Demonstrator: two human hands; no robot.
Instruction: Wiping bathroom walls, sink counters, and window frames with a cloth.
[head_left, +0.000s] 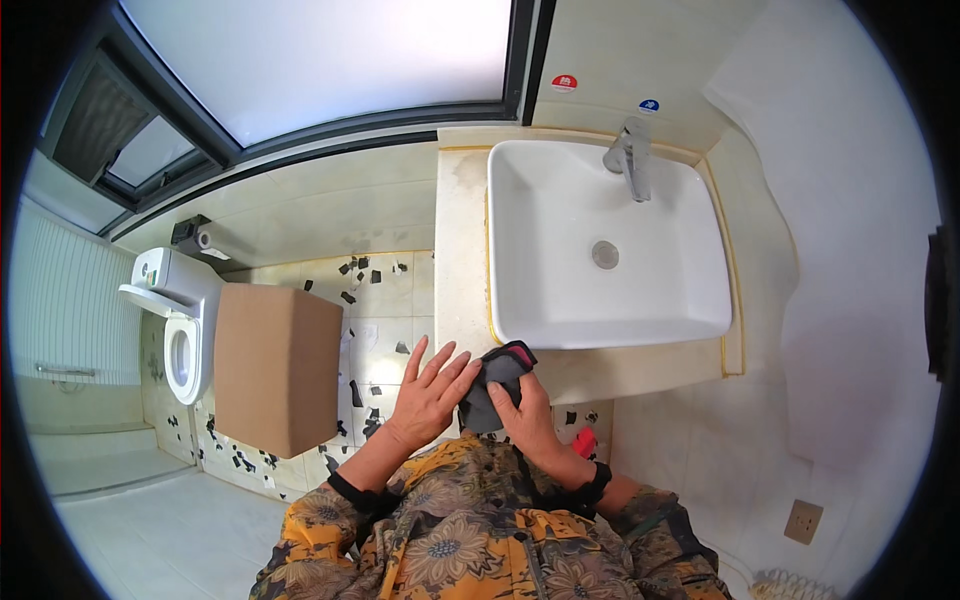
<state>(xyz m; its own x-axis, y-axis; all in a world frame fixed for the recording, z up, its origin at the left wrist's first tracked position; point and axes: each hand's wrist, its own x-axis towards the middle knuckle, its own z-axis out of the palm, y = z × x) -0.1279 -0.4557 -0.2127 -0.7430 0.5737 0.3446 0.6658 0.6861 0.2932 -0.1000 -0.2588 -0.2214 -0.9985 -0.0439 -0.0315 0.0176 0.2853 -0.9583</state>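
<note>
A folded grey cloth item with black edging and a pink patch (491, 390) is held in front of my body, near the washbasin counter's front edge. My right hand (529, 416) grips its right side, the thumb on top. Spread flat with fingers apart, my left hand (431, 401) has its fingertips at the cloth's left edge; whether they press on it cannot be told. Beyond the cloth is a white rectangular washbasin (607, 300) with a chrome faucet (634, 161) at its back and a round drain (605, 255).
A pale stone counter (461, 262) surrounds the basin. On the left stand a brown box-shaped object (274, 367) and a white toilet (184, 352) with its lid raised. Scattered black scraps (356, 394) lie on the tiled floor. Something red (583, 442) shows beside my right forearm.
</note>
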